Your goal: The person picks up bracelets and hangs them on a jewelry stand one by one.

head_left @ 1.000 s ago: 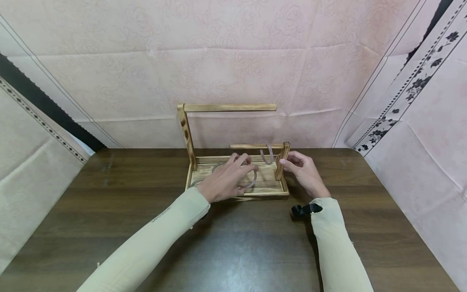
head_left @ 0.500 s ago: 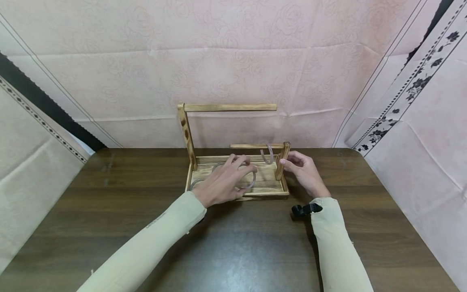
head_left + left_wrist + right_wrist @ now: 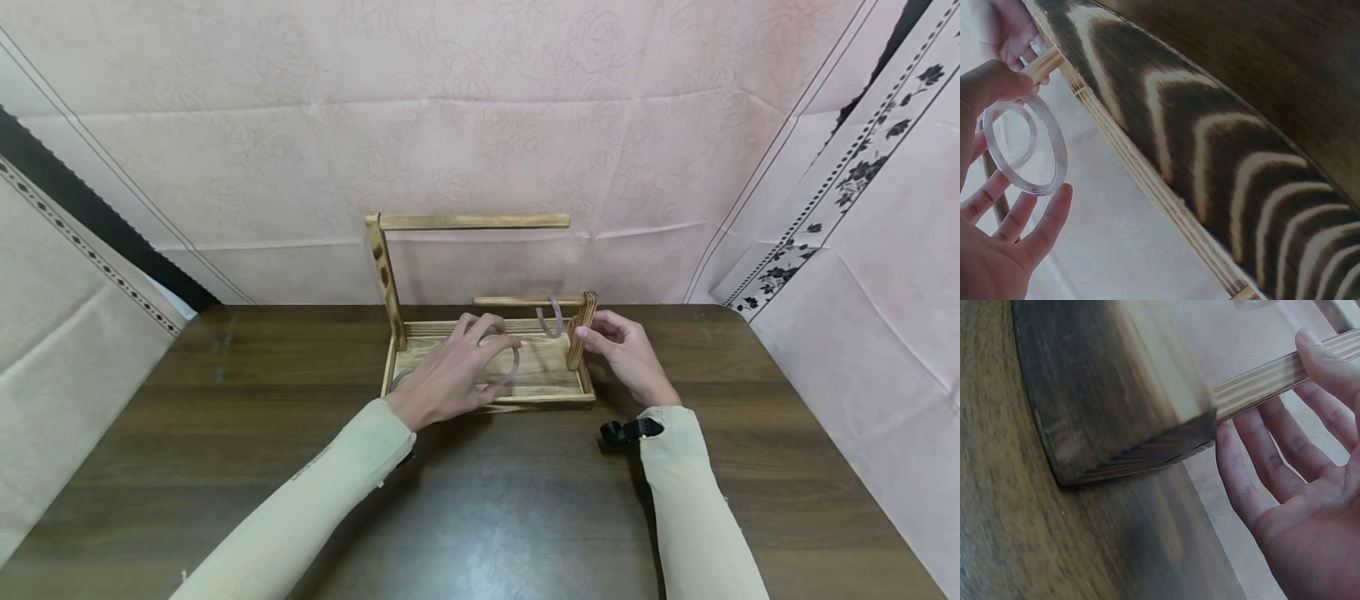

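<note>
My left hand (image 3: 450, 371) is over the wooden tray of a jewelry stand (image 3: 540, 403), holding a pale translucent bangle (image 3: 515, 365) between thumb and fingertips. In the left wrist view the bangle (image 3: 1060, 150) is tilted, with the thumb at its top and fingertips at its lower edge. My right hand (image 3: 628, 352) grips the short right post (image 3: 582, 333) between thumb and fingers. The right wrist view shows the thumb and fingers around this post (image 3: 1272, 381). Another bangle (image 3: 558, 317) hangs on the lower bar (image 3: 517, 301). Part of one more bangle (image 3: 402, 377) shows in the tray's left side.
A taller post (image 3: 386, 283) at the tray's left end carries the upper bar (image 3: 472, 222), whose right end is free. The lower bar's left end is free too. The stand is on a brown wooden table (image 3: 480, 500), before a pale patterned cloth backdrop (image 3: 465, 125).
My left hand has shifted slightly left and toward me with the bangle, covering a bangle in the tray that showed earlier. My right hand and the hanging bangle have not moved.
</note>
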The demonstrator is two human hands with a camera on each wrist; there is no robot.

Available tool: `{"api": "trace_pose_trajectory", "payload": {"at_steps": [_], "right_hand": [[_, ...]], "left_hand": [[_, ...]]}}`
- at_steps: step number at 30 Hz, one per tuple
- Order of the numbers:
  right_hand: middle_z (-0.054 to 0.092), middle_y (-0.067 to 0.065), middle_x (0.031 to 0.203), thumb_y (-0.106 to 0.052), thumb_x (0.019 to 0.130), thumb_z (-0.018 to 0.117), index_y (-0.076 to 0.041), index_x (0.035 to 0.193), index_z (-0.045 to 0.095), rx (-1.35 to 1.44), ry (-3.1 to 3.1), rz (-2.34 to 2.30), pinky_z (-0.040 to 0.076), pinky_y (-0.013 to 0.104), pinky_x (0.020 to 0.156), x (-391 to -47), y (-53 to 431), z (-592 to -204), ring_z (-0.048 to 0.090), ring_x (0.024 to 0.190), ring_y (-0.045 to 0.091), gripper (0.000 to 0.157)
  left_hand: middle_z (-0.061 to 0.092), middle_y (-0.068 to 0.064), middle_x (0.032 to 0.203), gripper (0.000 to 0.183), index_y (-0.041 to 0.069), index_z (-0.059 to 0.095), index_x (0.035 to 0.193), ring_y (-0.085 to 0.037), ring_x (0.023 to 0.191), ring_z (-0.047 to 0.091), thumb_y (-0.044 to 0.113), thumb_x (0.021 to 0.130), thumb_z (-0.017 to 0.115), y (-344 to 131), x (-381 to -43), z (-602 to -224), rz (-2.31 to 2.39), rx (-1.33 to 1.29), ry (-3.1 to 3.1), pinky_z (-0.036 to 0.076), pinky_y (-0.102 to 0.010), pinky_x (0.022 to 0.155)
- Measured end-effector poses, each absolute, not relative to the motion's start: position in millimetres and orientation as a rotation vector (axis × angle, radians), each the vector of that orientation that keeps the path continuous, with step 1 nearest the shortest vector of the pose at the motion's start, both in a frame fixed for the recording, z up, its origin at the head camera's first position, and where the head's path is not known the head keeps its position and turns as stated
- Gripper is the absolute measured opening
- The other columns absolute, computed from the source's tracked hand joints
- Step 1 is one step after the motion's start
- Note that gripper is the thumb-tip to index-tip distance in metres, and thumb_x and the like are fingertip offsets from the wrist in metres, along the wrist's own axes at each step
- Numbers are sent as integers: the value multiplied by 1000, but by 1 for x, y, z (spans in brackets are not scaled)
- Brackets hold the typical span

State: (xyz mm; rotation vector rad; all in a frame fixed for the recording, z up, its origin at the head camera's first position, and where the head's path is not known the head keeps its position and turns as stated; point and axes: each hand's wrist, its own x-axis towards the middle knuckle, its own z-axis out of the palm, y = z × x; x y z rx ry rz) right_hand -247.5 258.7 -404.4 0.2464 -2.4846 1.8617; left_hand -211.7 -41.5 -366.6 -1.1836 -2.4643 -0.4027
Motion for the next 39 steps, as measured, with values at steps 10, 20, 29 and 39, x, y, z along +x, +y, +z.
{"api": "trace_pose_trajectory", "payload": {"at_steps": [10, 20, 29, 39], "right_hand": [[67, 15, 121, -35, 99, 69, -3, 130, 62, 237, -2480, 1862, 58, 27, 93, -247, 259, -405, 67, 102, 7, 45], [67, 14, 120, -34, 99, 69, -3, 129, 62, 242, -2469, 1868, 58, 25, 91, -247, 258, -406, 67, 102, 6, 44], [67, 12, 118, -32, 99, 69, -1, 129, 62, 239, -2458, 1883, 57, 25, 91, -248, 258, -406, 66, 101, 7, 44], [66, 16, 121, -35, 98, 69, -4, 129, 62, 240, -2476, 1866, 58, 30, 94, -246, 258, -405, 66, 102, 7, 45]], "left_hand": [[49, -3, 138, 50, 25, 61, 132, -27, 123, 47, 28, 86, 82, -45, -210, -369, -431, -1109, -2487, 57, -32, 79], [50, -5, 136, 57, 21, 60, 132, -29, 123, 47, 23, 81, 85, -50, -207, -371, -505, -1056, -2414, 57, -31, 79], [49, -7, 141, 57, 21, 59, 135, -31, 128, 45, 18, 83, 81, -55, -206, -371, -517, -991, -2401, 59, -34, 74], [49, -8, 140, 55, 22, 60, 132, -32, 125, 46, 19, 82, 81, -58, -206, -370, -537, -935, -2345, 59, -37, 81]]}}
